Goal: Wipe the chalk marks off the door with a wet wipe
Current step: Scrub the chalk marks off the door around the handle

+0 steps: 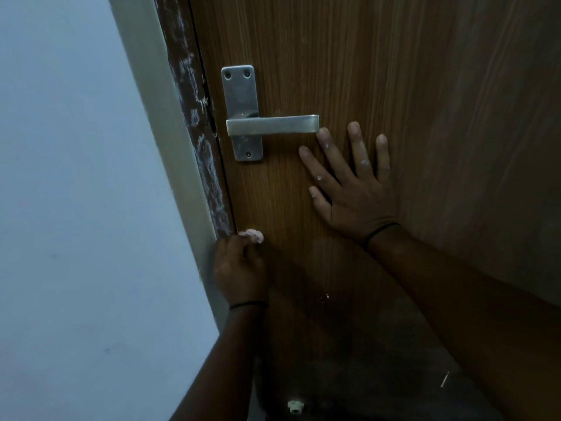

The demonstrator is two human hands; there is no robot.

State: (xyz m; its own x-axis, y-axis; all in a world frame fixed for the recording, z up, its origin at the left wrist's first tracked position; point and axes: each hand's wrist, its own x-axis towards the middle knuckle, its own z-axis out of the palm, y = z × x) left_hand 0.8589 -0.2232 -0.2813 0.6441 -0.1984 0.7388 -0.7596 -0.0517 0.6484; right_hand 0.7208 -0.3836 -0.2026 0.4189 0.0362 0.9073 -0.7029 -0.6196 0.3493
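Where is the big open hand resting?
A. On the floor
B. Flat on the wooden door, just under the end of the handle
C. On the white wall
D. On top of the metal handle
B: the right hand lies flat with its fingers spread on the door, fingertips just below the free end of the metal handle, while the left hand holds the wipe at the chalky door edge.

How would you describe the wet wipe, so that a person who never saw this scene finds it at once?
Start at the brown wooden door and its silver metal lever handle. Go down along the chalk-smeared dark door edge to the left hand. The small crumpled pinkish-white wet wipe sticks out above its fingers, the only pale soft lump there.
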